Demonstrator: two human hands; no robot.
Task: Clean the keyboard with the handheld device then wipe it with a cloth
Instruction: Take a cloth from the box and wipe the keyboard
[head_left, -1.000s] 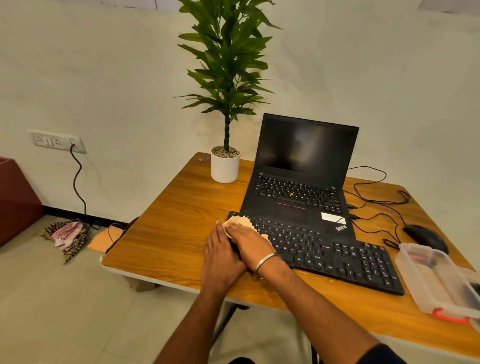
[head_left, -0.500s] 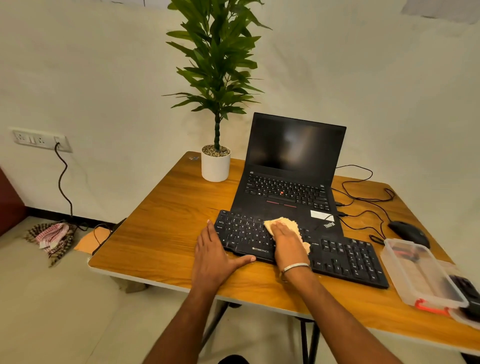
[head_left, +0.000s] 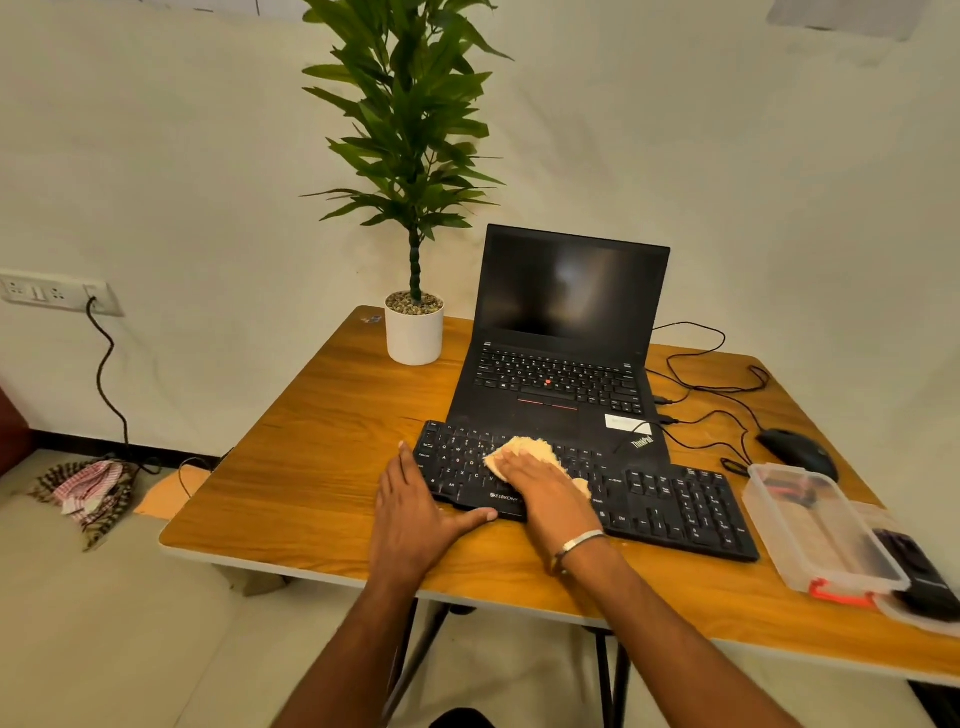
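Two hands are on the work. Our right hand (head_left: 545, 491) lies flat, fingers extended, pressing the tan cloth (head_left: 524, 451) onto the left-centre keys of the black keyboard (head_left: 675, 499). Our left hand (head_left: 415, 512) is released and spread, palm on the table (head_left: 311, 467), fingers along the keyboard's left end and thumb against its front edge, which we judge to be bracing it.

The keyboard lies at the near centre of the table, its rear edge against the open laptop (head_left: 561, 364). Its long axis runs left to right across us, with the right end somewhat nearer to us. Most of its length, including the number pad, extends to the right of the cloth. We judge that the wiping step is in progress and that the next stroke should travel rightward along this axis. The right hand is the nearer hand for that reach.

A cable (head_left: 711, 441) lies just beyond the right end; we should keep the cloth off it.
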